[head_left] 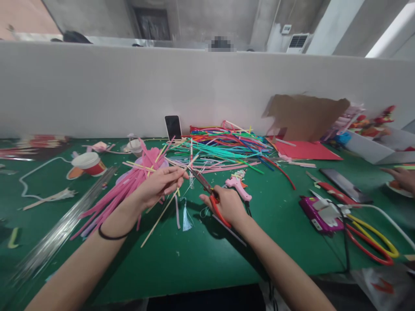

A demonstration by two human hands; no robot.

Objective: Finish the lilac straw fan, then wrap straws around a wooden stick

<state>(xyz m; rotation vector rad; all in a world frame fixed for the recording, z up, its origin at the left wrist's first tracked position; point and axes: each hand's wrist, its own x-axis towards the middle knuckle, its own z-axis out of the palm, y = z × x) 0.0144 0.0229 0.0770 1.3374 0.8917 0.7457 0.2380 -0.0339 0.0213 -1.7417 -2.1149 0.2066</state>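
Observation:
In my right hand (227, 205) is a pair of scissors (203, 180) with orange-red handles, its blades pointing up and left toward my left fingertips. My left hand (165, 181) is pinched closed at the blade tips; what sits between its fingers is too thin to make out. Under and beside the left forearm lies a bundle of pink fuzzy pipe cleaners (118, 203). A light blue tassel (186, 219) rests on the green table (194, 263) between my hands. Near it runs a thin pale stick (157, 225). A pink glue gun (239, 186) lies just beyond my right hand.
Multicoloured pipe cleaners (223, 149) are heaped at the back, beside a propped phone (173, 127). Clear rods (69, 220) and a paper cup (89, 164) lie left. At right are a purple power block (319, 215), another phone (345, 185) and another person's hand (402, 178).

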